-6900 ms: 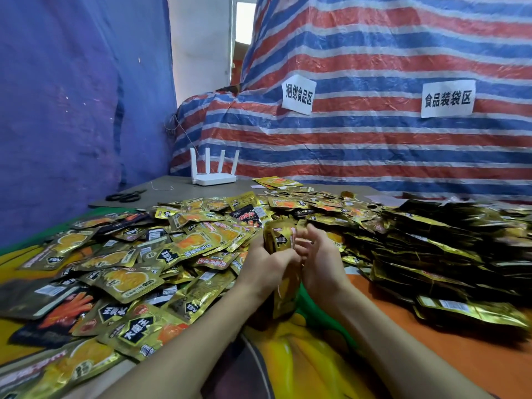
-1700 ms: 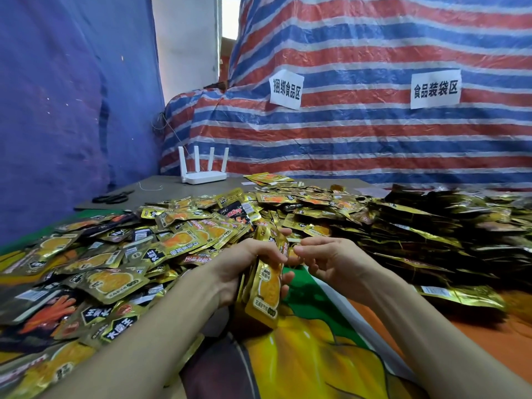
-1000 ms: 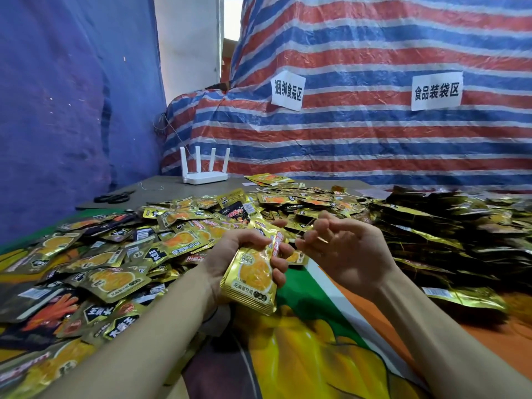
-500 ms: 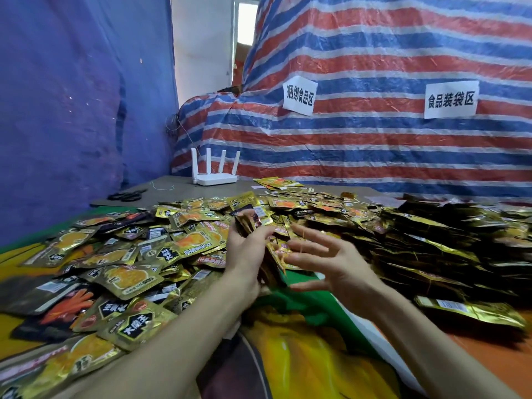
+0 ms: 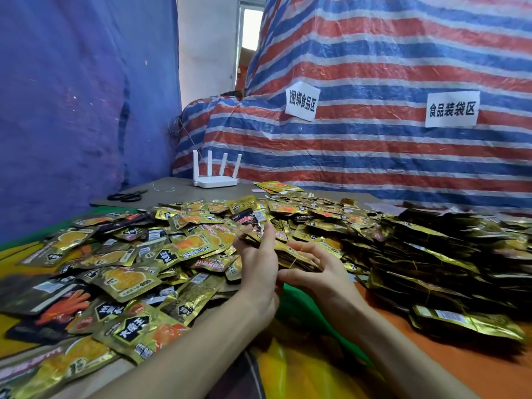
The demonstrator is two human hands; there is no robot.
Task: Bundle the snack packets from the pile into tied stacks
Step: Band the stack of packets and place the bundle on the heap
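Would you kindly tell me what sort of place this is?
Probably a makeshift packing workshop: heaps of loose snack packets, tied stacks at right, paper zone signs on striped tarpaulin.

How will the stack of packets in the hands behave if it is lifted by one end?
Likely floppy: the stack of packets is thin foil pouches, held between the left hand and the right hand. Probably slippery too: the glossy foil could let packets slide apart.
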